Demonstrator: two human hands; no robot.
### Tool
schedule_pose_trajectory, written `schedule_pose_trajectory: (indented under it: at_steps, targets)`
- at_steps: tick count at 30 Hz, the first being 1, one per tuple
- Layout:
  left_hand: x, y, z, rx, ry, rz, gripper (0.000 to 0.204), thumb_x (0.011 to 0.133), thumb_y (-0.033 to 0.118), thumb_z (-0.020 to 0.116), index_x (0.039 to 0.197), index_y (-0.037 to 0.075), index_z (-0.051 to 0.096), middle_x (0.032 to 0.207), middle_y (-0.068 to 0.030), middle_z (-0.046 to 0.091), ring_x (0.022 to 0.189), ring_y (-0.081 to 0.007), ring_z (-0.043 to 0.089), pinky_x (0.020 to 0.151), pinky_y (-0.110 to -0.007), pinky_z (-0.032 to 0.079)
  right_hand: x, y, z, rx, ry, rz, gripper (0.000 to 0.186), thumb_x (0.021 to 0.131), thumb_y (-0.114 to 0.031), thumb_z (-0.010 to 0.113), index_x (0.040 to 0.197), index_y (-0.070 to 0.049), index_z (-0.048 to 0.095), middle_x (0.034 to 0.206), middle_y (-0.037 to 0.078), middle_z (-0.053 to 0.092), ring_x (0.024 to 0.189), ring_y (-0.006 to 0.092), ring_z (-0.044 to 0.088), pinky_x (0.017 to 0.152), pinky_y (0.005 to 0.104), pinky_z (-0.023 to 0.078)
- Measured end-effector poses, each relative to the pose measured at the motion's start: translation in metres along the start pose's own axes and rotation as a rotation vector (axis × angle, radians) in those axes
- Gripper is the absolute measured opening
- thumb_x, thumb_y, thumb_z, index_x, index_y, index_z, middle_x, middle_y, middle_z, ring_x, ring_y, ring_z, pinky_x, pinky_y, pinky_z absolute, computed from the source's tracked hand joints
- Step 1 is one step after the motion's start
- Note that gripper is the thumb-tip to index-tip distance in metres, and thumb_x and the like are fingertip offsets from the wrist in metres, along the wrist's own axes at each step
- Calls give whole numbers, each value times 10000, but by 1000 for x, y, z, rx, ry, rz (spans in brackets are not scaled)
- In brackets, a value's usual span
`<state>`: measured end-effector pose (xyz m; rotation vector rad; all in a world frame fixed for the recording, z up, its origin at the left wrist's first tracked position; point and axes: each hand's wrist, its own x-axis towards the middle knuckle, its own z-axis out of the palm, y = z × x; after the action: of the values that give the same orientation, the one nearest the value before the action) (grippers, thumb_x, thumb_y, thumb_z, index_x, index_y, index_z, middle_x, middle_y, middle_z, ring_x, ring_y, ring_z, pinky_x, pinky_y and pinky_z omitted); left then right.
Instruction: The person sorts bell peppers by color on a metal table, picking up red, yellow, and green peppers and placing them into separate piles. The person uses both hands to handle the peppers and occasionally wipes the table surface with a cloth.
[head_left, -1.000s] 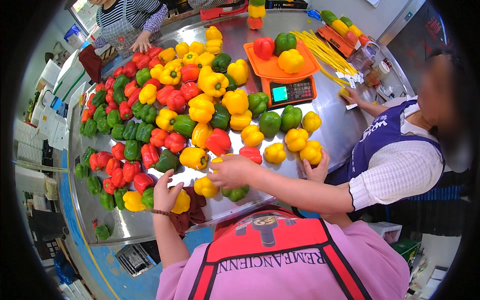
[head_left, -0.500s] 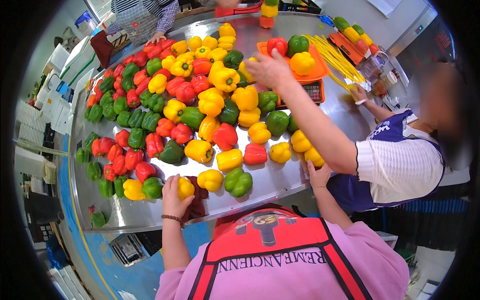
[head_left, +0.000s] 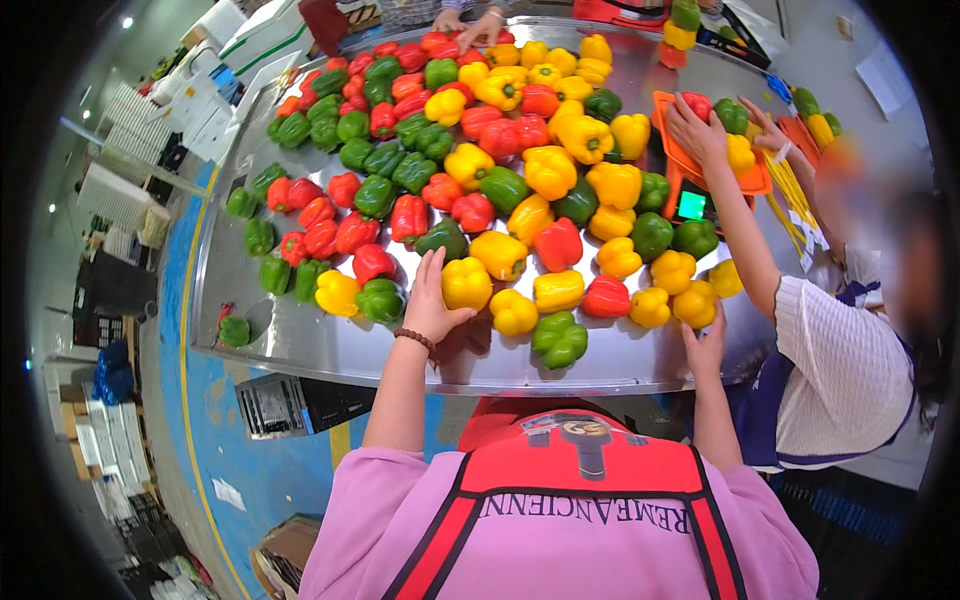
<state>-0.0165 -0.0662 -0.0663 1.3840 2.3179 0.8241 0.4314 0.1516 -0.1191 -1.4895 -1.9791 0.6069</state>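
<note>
A yellow bell pepper [head_left: 466, 284] sits on the metal table, whole in view. My left hand [head_left: 430, 305] lies along its left side, fingers stretched and thumb spread below it. At the right, my right hand [head_left: 706, 350] has thumb and fingers around another yellow bell pepper [head_left: 695, 304] near the table's front edge. Between my hands are a green bell pepper [head_left: 560, 341], a yellow one [head_left: 514, 313] and a red one [head_left: 605, 297]. Beneath my left wrist lies a dark red cloth [head_left: 462, 350], partly hidden.
Red, green and yellow peppers crowd the metal table [head_left: 330, 352]. At right, a co-worker's hands [head_left: 700, 135] are at an orange tray [head_left: 672, 140] of peppers, beside a lit green display [head_left: 691, 205]. Another person's hands [head_left: 480, 28] touch peppers at the far edge.
My view has shifted. My left hand has moved the yellow pepper farther onto the table and its fingers have loosened. The co-worker's hand has moved onto the orange tray; a display glows green.
</note>
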Motion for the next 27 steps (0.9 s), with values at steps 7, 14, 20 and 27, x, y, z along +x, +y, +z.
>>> schedule_pose_trajectory:
  at_steps: [7, 14, 20, 27]
  targets:
    - [-38, -30, 2, -64, 42, -117, 1049, 611, 216, 867, 1459, 39, 275, 1439, -214, 373, 1327, -382, 372, 1106, -432, 336, -2, -95, 2, 103, -25, -254, 631, 746, -110, 748, 1315, -15, 493, 1298, 192, 542, 1212, 352, 509, 1032, 411, 395]
    - [-57, -37, 62, 134, 131, -137, 985, 622, 178, 854, 1437, 45, 317, 1427, -202, 386, 1283, -402, 392, 1090, -441, 343, -2, -248, 121, 127, -573, -783, 575, 752, -230, 754, 1254, -51, 540, 1182, 164, 583, 1137, 328, 538, 951, 420, 438]
    - [-80, -23, 33, 73, 146, -378, 786, 681, 218, 833, 1336, 18, 447, 1368, -225, 455, 1254, -390, 435, 1031, -453, 393, 0, -306, 189, -120, -588, -1063, 732, 675, -357, 794, 1318, -141, 520, 1261, 156, 547, 1208, 337, 494, 989, 424, 415]
    - [-87, -46, 26, -962, 366, -393, 344, 764, 92, 748, 1069, 35, 600, 1321, -179, 486, 1171, -272, 530, 967, -394, 442, 14, -318, 209, 287, -696, -525, 706, 690, -414, 804, 1272, -116, 536, 1121, 178, 598, 1044, 347, 592, 891, 427, 483]
